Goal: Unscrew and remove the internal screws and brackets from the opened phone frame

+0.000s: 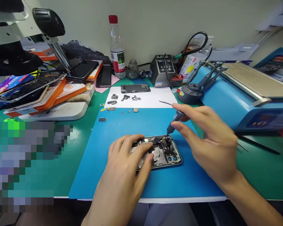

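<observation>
An opened phone [165,152] with its insides bare lies on a blue mat [132,125] in front of me. My left hand [127,166] rests flat on the phone's left half, fingers spread over it. My right hand [209,141] pinches a dark screwdriver [175,121] between thumb and fingers. The tool's tip points down at the phone's far right corner. Small removed phone parts [126,98] and a loose black phone panel [135,88] lie on a white sheet [153,99] behind the mat.
A microscope [25,22] and stacked phones with orange boxes [44,91] fill the left. A water bottle [117,47], small glass jar [132,69] and soldering station [162,70] stand at the back. A blue machine [240,94] and tool holder [191,92] sit at right.
</observation>
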A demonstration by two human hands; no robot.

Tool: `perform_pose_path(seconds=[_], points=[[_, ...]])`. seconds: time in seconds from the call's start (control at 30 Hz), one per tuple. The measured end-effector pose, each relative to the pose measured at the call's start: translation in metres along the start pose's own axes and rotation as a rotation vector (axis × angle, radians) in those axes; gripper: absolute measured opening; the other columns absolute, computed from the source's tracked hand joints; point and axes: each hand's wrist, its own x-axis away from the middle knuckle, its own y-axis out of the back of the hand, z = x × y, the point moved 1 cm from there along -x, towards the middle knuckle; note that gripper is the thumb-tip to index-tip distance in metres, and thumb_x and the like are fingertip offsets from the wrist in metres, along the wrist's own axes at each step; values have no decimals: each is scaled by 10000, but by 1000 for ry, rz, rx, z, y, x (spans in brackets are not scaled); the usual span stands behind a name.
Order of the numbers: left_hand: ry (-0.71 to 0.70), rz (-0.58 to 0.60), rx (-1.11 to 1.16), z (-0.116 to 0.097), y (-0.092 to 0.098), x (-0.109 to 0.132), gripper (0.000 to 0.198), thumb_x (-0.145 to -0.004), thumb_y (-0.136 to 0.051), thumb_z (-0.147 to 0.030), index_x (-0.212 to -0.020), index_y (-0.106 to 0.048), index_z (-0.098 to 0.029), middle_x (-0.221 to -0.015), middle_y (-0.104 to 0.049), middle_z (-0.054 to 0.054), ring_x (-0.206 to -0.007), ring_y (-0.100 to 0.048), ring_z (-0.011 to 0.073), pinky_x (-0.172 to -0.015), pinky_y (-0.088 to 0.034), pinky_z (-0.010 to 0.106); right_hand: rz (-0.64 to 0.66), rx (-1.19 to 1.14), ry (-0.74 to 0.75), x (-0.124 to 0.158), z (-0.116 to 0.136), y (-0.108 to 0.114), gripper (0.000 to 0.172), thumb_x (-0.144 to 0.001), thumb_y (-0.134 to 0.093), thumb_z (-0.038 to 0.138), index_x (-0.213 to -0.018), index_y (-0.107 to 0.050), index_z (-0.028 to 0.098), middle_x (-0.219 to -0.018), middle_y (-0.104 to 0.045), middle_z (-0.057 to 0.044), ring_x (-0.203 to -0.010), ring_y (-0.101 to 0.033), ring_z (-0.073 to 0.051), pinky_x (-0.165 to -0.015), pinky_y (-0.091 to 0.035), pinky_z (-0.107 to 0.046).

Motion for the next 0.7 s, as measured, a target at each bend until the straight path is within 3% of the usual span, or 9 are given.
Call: perform_pose_path(seconds=[0.17, 0.3, 0.4, 0.43, 0.47, 0.5, 0.53, 0.63, 0.7], points=[[-47, -6, -4, 3, -3, 2, 258, -1152, -518, -286, -1353, -666, -351, -1457, -663, 44, -1359, -571, 305, -1102, -490, 526, 3, -48, -9, 4, 1, 0, 440, -1025, -731, 167, -1408, -744, 381, -1050, -827, 2, -1002, -761, -229, -970, -613, -440], [-27, -25, -1, 4, -4, 3, 268, -1150, -507, -275, -1345, -676, -348, -1454, -671, 53, -1350, -590, 313, -1106, -486, 543, 92, -178, -182, 4, 4, 0, 406, -1069, -668, 246, -1461, -691, 352, -1194, -813, -29, -976, -786, -219, -1003, -633, -463], [-21, -22, -4, 2, -5, 4, 254, -1141, -533, -303, -1342, -680, -353, -1468, -667, 51, -1363, -588, 326, -1112, -483, 563, -123, -235, -275, -1, -4, 16, 422, -1102, -601, 304, -1519, -626, 365, -1082, -781, -24, -910, -779, -215, -868, -667, -425], [-20, -22, -8, 2, -5, 5, 249, -1133, -555, -319, -1347, -678, -352, -1484, -660, 53, -1380, -580, 335, -1122, -477, 574, -222, -177, -301, -2, -8, 25, 476, -1122, -552, 323, -1595, -547, 371, -1076, -760, -29, -922, -780, -219, -834, -666, -410], [-23, -20, -13, 3, -6, 5, 252, -1121, -585, -338, -1357, -672, -349, -1505, -650, 56, -1405, -565, 346, -1139, -464, 587, -228, -58, -320, -2, -13, 34, 563, -1124, -539, 338, -1678, -439, 365, -1081, -750, -37, -854, -768, -209, -776, -664, -392], [-31, -17, -18, 3, -6, 6, 271, -1103, -623, -356, -1370, -663, -341, -1528, -639, 61, -1429, -550, 358, -1157, -449, 602, -142, 125, -326, -1, -18, 42, 671, -1119, -547, 344, -1745, -303, 345, -1084, -756, -44, -802, -757, -209, -712, -650, -376], [-43, -13, -23, 4, -7, 7, 306, -1081, -665, -371, -1385, -652, -332, -1546, -629, 68, -1447, -538, 368, -1173, -433, 615, -14, 322, -280, 2, -22, 48, 726, -1103, -576, 352, -1758, -265, 302, -1050, -775, -43, -760, -754, -213, -673, -636, -369], [-73, -2, -37, 6, -9, 7, 442, -1011, -769, -374, -1424, -622, -312, -1558, -625, 83, -1454, -532, 389, -1187, -412, 633, 221, 519, -183, 20, -28, 57, 439, -1068, -607, 333, -1496, -663, 253, -1059, -822, -81, -934, -787, -290, -770, -626, -424], [-68, -5, -39, 7, -9, 6, 457, -991, -794, -359, -1414, -627, -314, -1525, -645, 79, -1420, -556, 389, -1165, -432, 618, 272, 593, -140, 33, -27, 58, 316, -1085, -561, 349, -1285, -777, 236, -1110, -831, -101, -1028, -773, -318, -826, -618, -452]])
